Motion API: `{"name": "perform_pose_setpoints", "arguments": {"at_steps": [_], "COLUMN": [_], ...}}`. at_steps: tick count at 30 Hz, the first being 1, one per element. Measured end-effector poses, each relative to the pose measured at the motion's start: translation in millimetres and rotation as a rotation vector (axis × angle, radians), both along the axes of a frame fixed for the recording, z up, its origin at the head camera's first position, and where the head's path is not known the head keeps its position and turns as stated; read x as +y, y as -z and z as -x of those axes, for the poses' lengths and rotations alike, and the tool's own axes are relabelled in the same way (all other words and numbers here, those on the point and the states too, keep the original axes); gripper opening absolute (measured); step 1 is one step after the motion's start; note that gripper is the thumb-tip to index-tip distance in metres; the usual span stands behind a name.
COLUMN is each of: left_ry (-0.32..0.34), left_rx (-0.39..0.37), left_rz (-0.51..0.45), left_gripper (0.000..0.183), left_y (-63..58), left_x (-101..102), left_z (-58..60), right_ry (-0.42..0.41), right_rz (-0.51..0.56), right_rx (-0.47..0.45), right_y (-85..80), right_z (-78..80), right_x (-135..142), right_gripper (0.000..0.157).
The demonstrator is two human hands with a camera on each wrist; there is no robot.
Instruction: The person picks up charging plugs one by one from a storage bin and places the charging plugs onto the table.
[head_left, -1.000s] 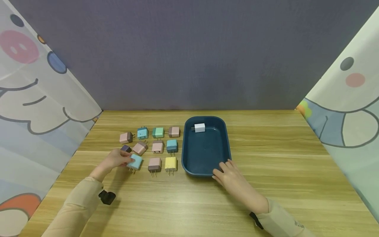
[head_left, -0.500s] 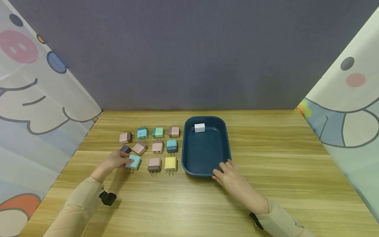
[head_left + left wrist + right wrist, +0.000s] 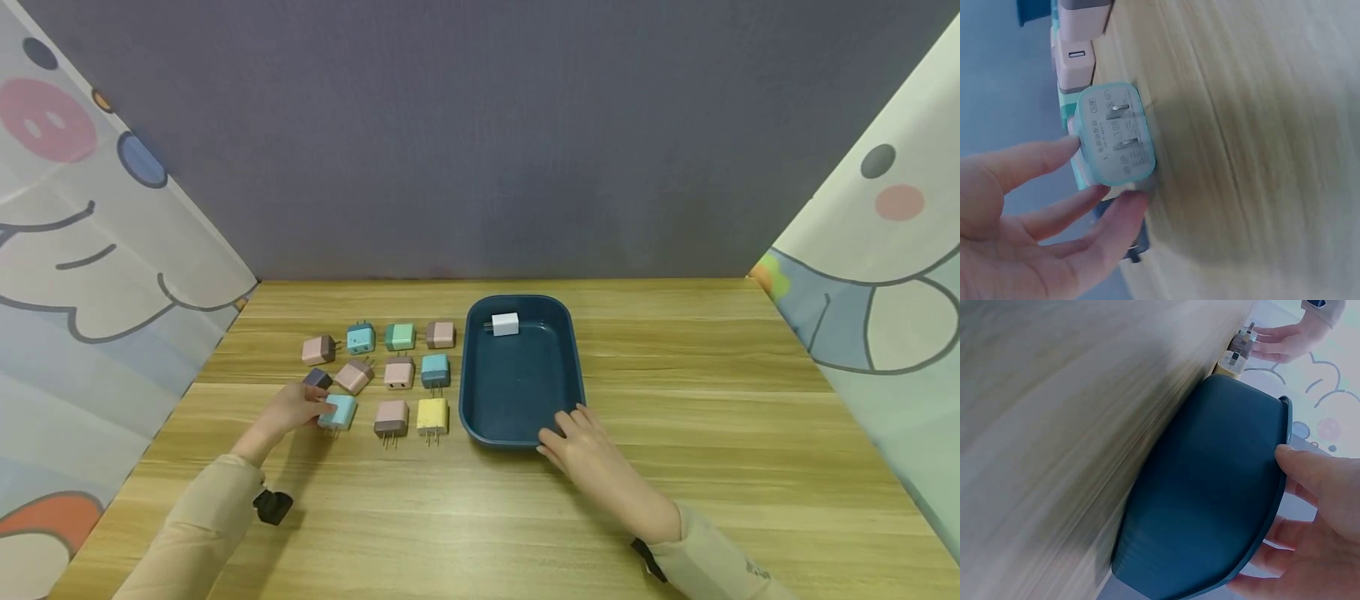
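My left hand (image 3: pixel 288 408) pinches a light blue wall charger (image 3: pixel 341 411) between thumb and fingers at the front left of a group of chargers. In the left wrist view, the printed face of this charger (image 3: pixel 1116 134) with its two metal prongs is turned toward the camera. My right hand (image 3: pixel 588 454) grips the near right corner of a dark blue tray (image 3: pixel 517 400), thumb on the outside of the rim and fingers over it. Inside the tray, near its far left, lies a white charger (image 3: pixel 506 324).
Several chargers lie in loose rows left of the tray, among them a yellow one (image 3: pixel 432 414), a green one (image 3: pixel 401 336) and a pink one (image 3: pixel 392 417). A dark navy one (image 3: pixel 318 378) sits right behind my left fingers. A grey partition (image 3: pixel 495 167) stands at the table's back edge.
The light blue charger in my left hand has shifted slightly left and its prongs show less in the head view. My right hand and the tray stay put.
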State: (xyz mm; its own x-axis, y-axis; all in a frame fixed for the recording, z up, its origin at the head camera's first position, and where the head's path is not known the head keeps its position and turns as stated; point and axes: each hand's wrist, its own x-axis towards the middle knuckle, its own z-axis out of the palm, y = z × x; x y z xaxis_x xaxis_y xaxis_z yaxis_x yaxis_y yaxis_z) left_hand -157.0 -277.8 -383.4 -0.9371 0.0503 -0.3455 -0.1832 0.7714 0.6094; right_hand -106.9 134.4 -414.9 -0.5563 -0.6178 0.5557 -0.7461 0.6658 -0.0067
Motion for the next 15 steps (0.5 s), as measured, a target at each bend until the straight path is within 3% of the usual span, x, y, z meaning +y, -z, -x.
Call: {"name": "perform_pose_setpoints", "arguments": {"at_steps": [6,15], "left_ry": [0.098,0.175], "left_rx": [0.12,0.177], "left_rz": [0.208,0.315], "left_gripper": [0.043,0.039], "left_y": [-10.8,-26.9], "left_x": [10.3,26.1], "left_z": [-1.2,7.4], "right_ry": [0.001,-0.023], "right_rz": [-0.001,0.014], "right_rx": [-0.003,0.006], "right_y": [-0.2,-1.0], "right_z": [-0.2,-0.5], "right_x": [-0.3,0.2], "right_gripper": [0.054,0.046]}}
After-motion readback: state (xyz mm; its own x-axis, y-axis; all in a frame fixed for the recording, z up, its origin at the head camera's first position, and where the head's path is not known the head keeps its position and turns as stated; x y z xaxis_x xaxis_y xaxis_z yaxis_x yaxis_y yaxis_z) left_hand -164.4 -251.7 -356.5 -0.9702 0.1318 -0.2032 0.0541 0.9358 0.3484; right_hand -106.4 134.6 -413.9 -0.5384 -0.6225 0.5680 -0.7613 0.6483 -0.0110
